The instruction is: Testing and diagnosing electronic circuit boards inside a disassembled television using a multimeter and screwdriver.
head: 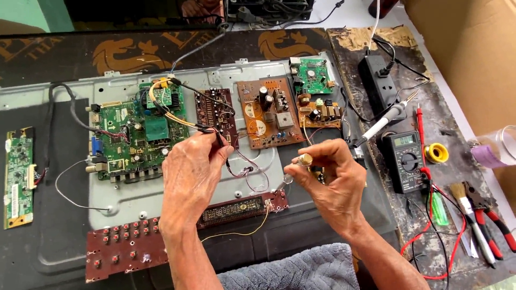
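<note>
- the right hand (330, 180) is pinching a small clear-handled tool (293, 172) by its brass-coloured cap, thumb and fingers clenched on it; the tool is slanting down to the left, its tip sitting just above the right end of the brown display board (236, 210).
- the left hand (193, 177) is grasping a bundle of thin wires (215, 137) between thumb and fingers, just left of the tool.
- thin red wires (250, 174) are looping between the two hands, above the display board.
- the display board is lying below both hands, joined at its left to a brown button board (123, 252).
- a green main board (137, 134) is lying up and left of the display board, on the grey metal chassis (107, 207).
- a brown power board (269, 113) is sitting above the display board, with a small green board (312, 72) further up and right.
- a soldering iron (384, 121) is lying right of the tool, near a black multimeter (408, 158) and a yellow solder spool (436, 153).
- a brush (465, 207) and red-handled pliers (492, 217) are lying far right of the display board.
- a narrow green board (19, 177) is lying far left.
- a grey towel (295, 268) is bunching just below the display board.
</note>
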